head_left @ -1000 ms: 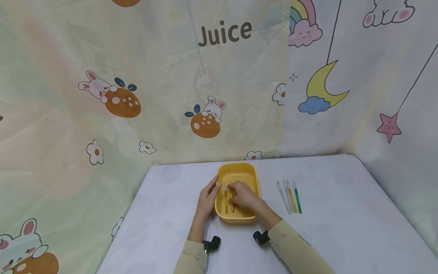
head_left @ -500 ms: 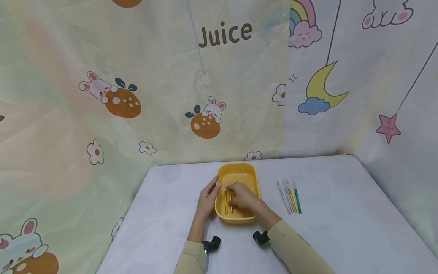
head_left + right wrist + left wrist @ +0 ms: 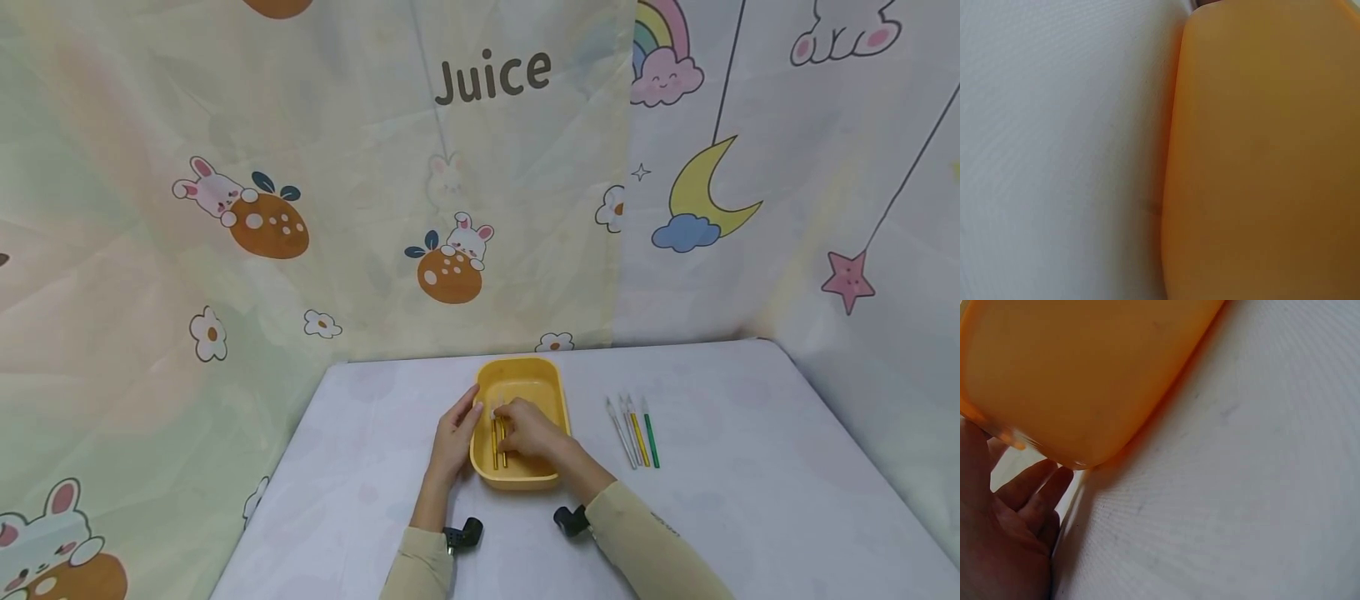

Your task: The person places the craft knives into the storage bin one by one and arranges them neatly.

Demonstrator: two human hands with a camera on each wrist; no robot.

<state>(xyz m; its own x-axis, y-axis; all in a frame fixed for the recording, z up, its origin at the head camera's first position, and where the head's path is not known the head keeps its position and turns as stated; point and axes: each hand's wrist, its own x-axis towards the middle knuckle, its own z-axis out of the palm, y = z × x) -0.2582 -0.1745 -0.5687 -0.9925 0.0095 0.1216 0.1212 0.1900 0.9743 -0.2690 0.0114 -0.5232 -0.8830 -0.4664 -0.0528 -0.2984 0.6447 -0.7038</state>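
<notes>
A yellow plastic tray (image 3: 558, 408) with a raised rim stands on the table. Inside it, one thin gold pen (image 3: 495, 446) with a whitish top lies lengthwise near the left wall. My right hand (image 3: 534, 429) reaches in over the right rim and pinches a second gold pen (image 3: 505, 458), close beside the first and nearly parallel; the fingers cover its upper part. My left hand (image 3: 452, 433) rests along the outside of the left wall, fingers fairly straight, fingertips at the rim. In the left wrist view, the left hand (image 3: 1016, 519) touches the tray's corner. The right wrist view shows mostly tray wall (image 3: 1260, 156).
To the right of the tray, several slim pens lie in a row: silver pens (image 3: 621, 433), a gold pen (image 3: 639, 437) and a green pen (image 3: 651, 437). The white table (image 3: 750, 500) ends at a printed fabric backdrop (image 3: 375, 208) behind.
My right hand has shifted the pinched gold pen slightly left, nearer to the other gold pen. The left hand and the tray have stayed in place.
</notes>
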